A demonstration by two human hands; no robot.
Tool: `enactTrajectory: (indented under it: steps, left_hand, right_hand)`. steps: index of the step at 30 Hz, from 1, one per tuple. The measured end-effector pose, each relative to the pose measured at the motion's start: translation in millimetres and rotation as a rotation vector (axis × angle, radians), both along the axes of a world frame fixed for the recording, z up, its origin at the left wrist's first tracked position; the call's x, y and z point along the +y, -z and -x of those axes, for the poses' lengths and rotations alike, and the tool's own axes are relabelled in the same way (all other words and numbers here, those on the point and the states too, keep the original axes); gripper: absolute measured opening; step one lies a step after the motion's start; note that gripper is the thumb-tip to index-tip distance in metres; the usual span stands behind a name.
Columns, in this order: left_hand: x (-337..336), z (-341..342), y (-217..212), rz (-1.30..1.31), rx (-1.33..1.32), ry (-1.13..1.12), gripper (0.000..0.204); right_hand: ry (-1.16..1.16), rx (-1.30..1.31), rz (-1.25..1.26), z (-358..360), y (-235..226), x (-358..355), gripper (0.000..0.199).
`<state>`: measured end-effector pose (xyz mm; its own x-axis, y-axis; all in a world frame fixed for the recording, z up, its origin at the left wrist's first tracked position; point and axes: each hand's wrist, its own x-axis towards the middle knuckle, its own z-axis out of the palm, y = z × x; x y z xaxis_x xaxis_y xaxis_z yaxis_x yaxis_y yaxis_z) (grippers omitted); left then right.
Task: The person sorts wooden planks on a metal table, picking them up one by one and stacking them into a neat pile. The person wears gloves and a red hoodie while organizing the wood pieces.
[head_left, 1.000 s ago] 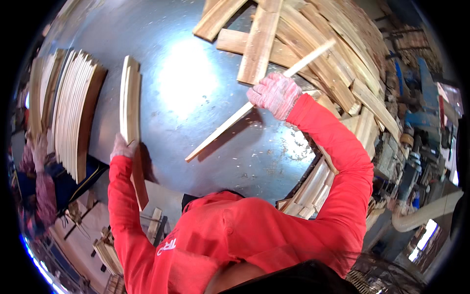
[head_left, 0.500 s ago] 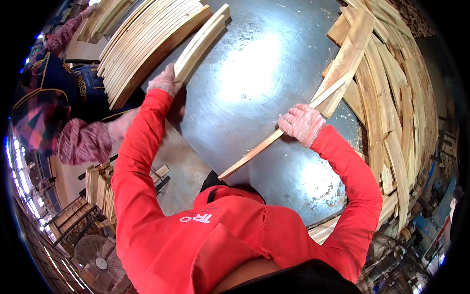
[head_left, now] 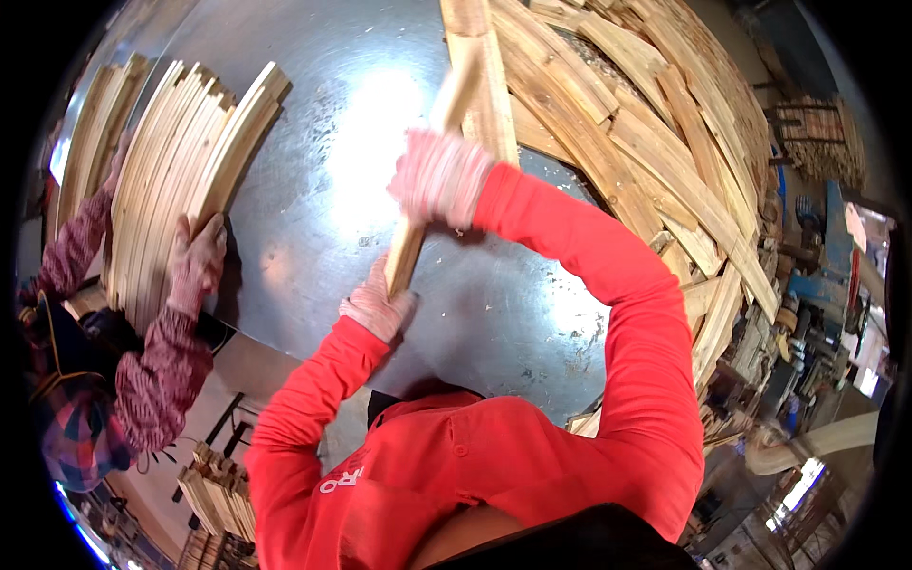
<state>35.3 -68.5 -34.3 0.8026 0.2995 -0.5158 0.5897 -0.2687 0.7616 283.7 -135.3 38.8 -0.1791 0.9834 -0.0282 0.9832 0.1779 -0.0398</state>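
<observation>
Both of my gloved hands are on one wooden slat (head_left: 407, 255) held over the metal tabletop. Its near end sits in my left hand (head_left: 377, 306), closed with the thumb and fingers around it. Farther up the slat my right hand (head_left: 440, 179) is wrapped round it, somewhat smeared by motion. The slat's far end is blurred and passes in front of a wide pale board (head_left: 489, 90) at the edge of the pile. On the left, a co-worker's gloved hand (head_left: 195, 261) touches the near end of a row of curved slats (head_left: 157, 180).
The shiny metal table (head_left: 304, 171) lies in front of me. A heap of loose curved boards (head_left: 608, 142) covers its right side. Another bundle of slats (head_left: 95, 142) stands at the far left. Below the table's left edge is a stack of wood pieces (head_left: 217, 489).
My left hand has left the slats at the left and now grips the slat in my right hand. That slat has swung more upright. The co-worker's hand has come onto the slat row.
</observation>
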Motion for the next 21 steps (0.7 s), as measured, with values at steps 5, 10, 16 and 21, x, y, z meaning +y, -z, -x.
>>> enactTrajectory:
  steps: [5, 10, 16, 21]
  left_hand:
    - [1, 17, 19, 0.061, -0.039, -0.333, 0.044]
    - [39, 15, -31, -0.128, 0.16, -0.61, 0.04]
    - [84, 50, 48, -0.238, 0.005, -0.423, 0.043]
    - [63, 29, 2, -0.329, 0.176, -0.353, 0.049]
  right_hand:
    - [1.362, 0.287, -0.031, -123, 51, -105, 0.108]
    - [1.365, 0.295, 0.017, -35, 83, -67, 0.112]
    - [1.442, 0.521, -0.155, -8, 104, -43, 0.1]
    - [0.346, 2.829, -0.346, 37, 95, -113, 0.087]
